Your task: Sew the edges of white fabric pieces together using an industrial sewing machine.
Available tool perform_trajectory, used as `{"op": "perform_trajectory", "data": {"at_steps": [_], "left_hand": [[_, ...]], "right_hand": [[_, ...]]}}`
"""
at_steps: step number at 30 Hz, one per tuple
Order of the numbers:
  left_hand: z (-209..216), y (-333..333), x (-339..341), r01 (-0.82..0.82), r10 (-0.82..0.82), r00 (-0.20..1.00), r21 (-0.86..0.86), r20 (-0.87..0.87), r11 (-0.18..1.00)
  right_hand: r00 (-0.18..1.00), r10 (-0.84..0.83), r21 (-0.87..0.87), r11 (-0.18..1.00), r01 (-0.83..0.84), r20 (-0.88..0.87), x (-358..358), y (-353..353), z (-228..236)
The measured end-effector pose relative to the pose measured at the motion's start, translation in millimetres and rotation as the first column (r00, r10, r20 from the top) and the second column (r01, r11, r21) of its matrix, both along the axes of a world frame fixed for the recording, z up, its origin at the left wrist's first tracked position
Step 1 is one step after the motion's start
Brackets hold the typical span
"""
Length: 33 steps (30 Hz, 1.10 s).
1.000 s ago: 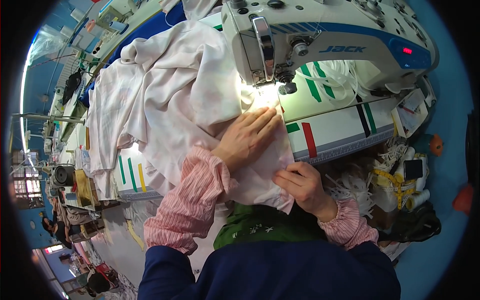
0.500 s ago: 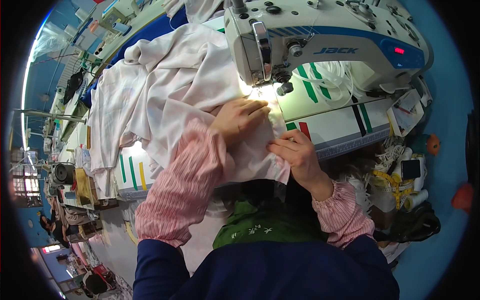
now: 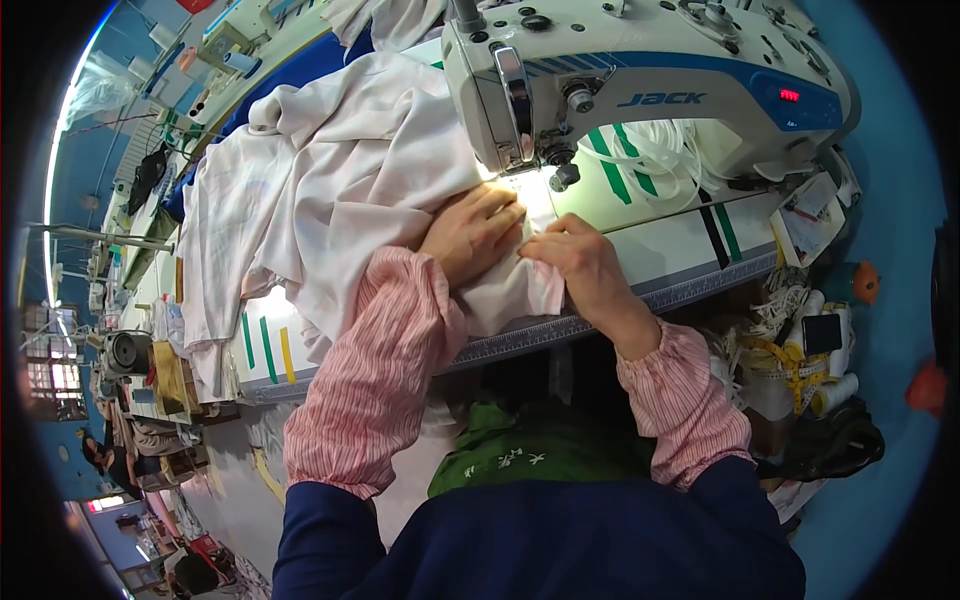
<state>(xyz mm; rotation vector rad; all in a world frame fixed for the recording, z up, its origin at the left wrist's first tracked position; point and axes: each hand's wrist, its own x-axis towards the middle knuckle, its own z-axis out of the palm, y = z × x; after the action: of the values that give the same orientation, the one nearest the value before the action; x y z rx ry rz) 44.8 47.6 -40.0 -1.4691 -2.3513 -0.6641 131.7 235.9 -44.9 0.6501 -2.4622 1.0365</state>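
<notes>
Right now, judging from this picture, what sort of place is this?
Probably a garment workshop: pale fabric lies at a lit sewing machine, with a yellow measuring tape nearby.

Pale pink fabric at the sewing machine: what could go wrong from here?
The left hand rests on the fabric close to the lit end of the sewing machine, so it might stray too near the needle, which is hard to make out.
The fabric is heaped in loose folds on the left; one could get caught in the stitching.
The right hand pinches the near edge; an uneven pull might skew it.
</notes>
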Motion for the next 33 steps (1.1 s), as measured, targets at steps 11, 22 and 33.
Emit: {"op": "perform_trajectory", "data": {"at_steps": [11, 22, 33], "left_hand": [[22, -4, 14, 0.203, -0.207, 0.978, -0.168, -0.009, 0.965], [19, 21, 106, -0.153, 0.16, 0.981, -0.076, 0.105, 0.985], [2, 27, 106, -0.259, 0.255, 0.964, 0.051, 0.082, 0.964]], "right_hand": [[0.996, -0.036, 0.048, 0.998, 0.04, -0.077, 35, 1, 3], [0.966, -0.229, 0.009, 0.973, 0.232, -0.124, 81, 29, 3], [0.968, -0.231, -0.021, 0.973, 0.23, -0.102, 75, 36, -13]]}}
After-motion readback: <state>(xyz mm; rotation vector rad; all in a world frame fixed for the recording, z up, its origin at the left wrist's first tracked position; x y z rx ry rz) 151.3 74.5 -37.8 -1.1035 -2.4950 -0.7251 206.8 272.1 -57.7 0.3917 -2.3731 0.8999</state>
